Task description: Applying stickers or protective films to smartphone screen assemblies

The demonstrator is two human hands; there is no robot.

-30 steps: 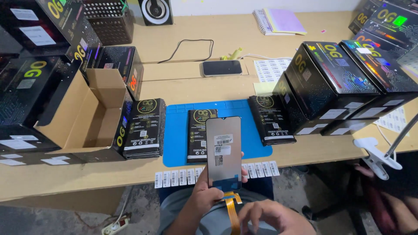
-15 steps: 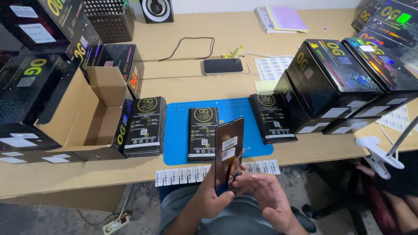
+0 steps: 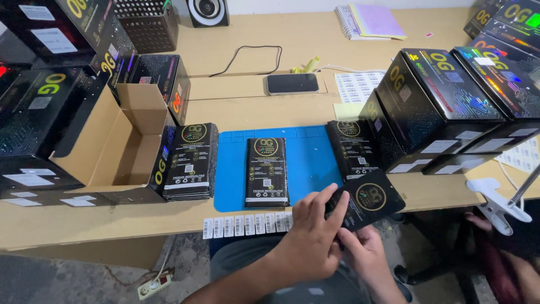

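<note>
Both of my hands hold a flat black packet (image 3: pixel 367 204) with a gold round emblem, tilted, just below the desk's front edge. My left hand (image 3: pixel 311 239) grips its left end, fingers over the top. Under the packet's lower edge sits my right hand (image 3: pixel 364 258). Just beyond them a blue mat (image 3: pixel 315 155) carries one similar black packet (image 3: pixel 267 171) lying flat. A strip of white barcode labels (image 3: pixel 247 224) lies along the desk edge, left of my left hand.
Stacks of black packets sit left (image 3: pixel 191 160) and right (image 3: pixel 351 147) of the mat. An open cardboard box (image 3: pixel 121 143) stands at left, large black cartons (image 3: pixel 444 98) at right. A phone (image 3: pixel 292 83) lies farther back. A white clamp (image 3: pixel 496 204) sticks out at the right edge.
One second ago my hands held a phone screen panel with an orange ribbon upright. It was turned edgewise, and now a black packet is in my hands; the panel is out of sight.
</note>
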